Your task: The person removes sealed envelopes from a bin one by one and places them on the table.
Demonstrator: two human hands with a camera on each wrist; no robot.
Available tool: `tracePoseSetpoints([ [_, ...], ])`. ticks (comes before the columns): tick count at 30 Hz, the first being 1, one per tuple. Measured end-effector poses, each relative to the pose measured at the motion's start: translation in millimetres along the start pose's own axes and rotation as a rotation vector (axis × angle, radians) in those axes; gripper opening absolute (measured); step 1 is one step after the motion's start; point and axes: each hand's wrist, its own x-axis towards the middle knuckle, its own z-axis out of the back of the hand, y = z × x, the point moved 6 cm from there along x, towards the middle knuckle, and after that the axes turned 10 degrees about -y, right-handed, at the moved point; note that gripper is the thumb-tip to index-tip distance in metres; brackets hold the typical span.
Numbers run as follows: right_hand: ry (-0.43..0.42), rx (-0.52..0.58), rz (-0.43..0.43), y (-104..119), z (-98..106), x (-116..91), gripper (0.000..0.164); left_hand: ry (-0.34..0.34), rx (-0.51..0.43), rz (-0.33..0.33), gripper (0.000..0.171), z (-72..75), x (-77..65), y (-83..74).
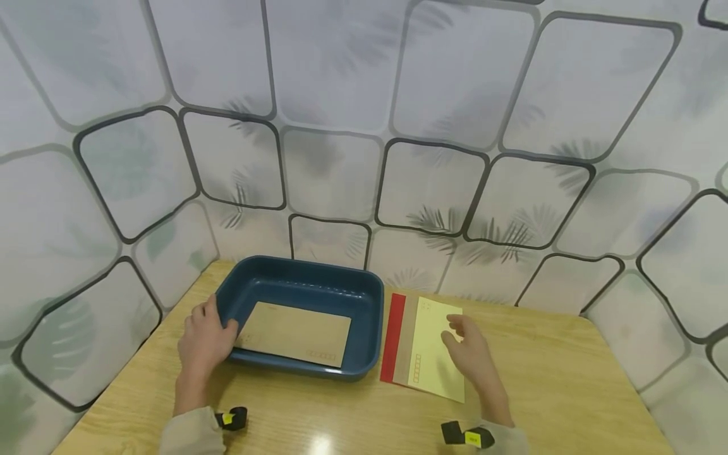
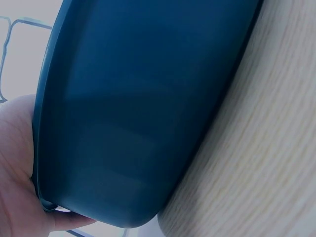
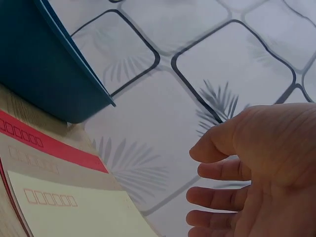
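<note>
Table: pale wood grain [image 1: 546, 373], with a bright patch of glare at its near edge.
Walls: white covering [image 1: 335, 76] with dark and grey rounded outlines and feathery leaf shapes, closing in the far side and both left and right.
Basin: a blue basin [image 1: 307, 287] stands on the left part of the table, close to the far wall.
In the basin: one brown envelope [image 1: 296, 332], lying across the near half with its left corner by my thumb.
Left hand: my left hand [image 1: 206, 335] grips the basin's left rim, thumb on the inside, palm against the outside.
Envelopes on the table: just right of the basin, a red envelope [image 1: 394, 338], a tan envelope [image 1: 406, 341] and a yellow envelope [image 1: 429, 360] overlap, yellow on top and furthest right.
Right hand: my right hand [image 1: 472, 354] hovers above the yellow one, fingers loosely bent and apart from the thumb, holding nothing.
</note>
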Motion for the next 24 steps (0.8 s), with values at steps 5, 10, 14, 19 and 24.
tracePoseSetpoints([
  [5,-0.02,-0.014,0.07,12.9,-10.2,-0.7,0.037,-0.009,0.001,0.001,0.067,1.0,-0.4,0.7],
  [10,-0.018,-0.006,0.124,23.9,-21.6,-3.1,0.035,-0.013,0.005,-0.005,0.067,-0.4,-0.5,0.9],
  [14,0.01,-0.007,0.17,33.5,-32.5,-6.2,0.034,-0.002,0.009,-0.001,0.067,-2.2,-0.2,1.4],
  [19,0.026,-0.022,0.243,48.0,-46.5,-7.8,0.034,0.001,0.008,0.012,0.068,-2.1,-0.7,2.4],
  [24,0.047,-0.044,0.316,63.4,-60.3,-7.9,0.032,0.003,0.0,0.018,0.068,-1.9,-1.3,0.7],
])
